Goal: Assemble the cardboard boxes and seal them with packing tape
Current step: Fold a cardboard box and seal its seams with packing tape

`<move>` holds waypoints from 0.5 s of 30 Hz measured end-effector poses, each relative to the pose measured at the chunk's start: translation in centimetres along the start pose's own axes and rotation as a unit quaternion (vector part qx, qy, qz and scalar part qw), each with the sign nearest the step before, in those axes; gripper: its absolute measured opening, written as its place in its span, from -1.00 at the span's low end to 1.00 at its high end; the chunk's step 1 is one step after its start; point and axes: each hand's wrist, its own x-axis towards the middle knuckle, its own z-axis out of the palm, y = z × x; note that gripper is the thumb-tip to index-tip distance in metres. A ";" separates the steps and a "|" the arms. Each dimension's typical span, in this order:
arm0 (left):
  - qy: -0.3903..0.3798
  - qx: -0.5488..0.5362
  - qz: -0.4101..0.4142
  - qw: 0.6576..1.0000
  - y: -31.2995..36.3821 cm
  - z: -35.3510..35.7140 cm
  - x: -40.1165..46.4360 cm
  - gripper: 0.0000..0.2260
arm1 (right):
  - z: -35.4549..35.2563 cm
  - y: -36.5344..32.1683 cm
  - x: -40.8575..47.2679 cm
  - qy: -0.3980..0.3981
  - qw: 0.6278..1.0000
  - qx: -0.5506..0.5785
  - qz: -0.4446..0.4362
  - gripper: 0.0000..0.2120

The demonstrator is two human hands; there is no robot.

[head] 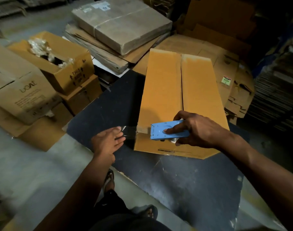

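Observation:
A long orange-brown cardboard box (164,97) lies on a dark mat (109,107), its two top flaps meeting in a seam that runs away from me. My right hand (195,130) grips a blue tape dispenser (167,130) at the box's near left corner. A strip of clear packing tape (128,130) stretches from the dispenser leftward past the box edge. My left hand (107,140) holds the free end of the tape with its fingers nearly straight, just left of the box.
Stacked brown boxes (25,95) stand at the left, one open box (59,64) with plastic wrap inside. Bundled flat cardboard (122,25) lies behind, and flattened cartons (232,77) pile up at the right. My sandalled feet (149,211) stand on the grey floor below.

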 end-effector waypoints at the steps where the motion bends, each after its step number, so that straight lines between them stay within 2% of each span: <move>1: 0.001 0.003 -0.008 1.000 -0.2 0.1 0.1 -0.74 | -0.1 0.0 0.1 -0.004 1.000 0.000 0.004 -0.45; 4: -0.006 0.020 -0.024 1.000 -0.7 0.5 0.4 -0.66 | -0.3 -0.1 0.3 -0.006 1.000 0.002 0.009 -0.48; 10: 0.011 0.043 -0.002 0.999 -1.2 0.9 0.8 -0.79 | 0.0 -0.2 0.8 -0.010 1.000 0.004 0.012 -0.47; 15: 0.015 0.111 0.026 0.993 -1.4 1.1 1.2 -0.78 | -0.2 -0.3 1.0 -0.013 1.000 0.014 0.022 -0.50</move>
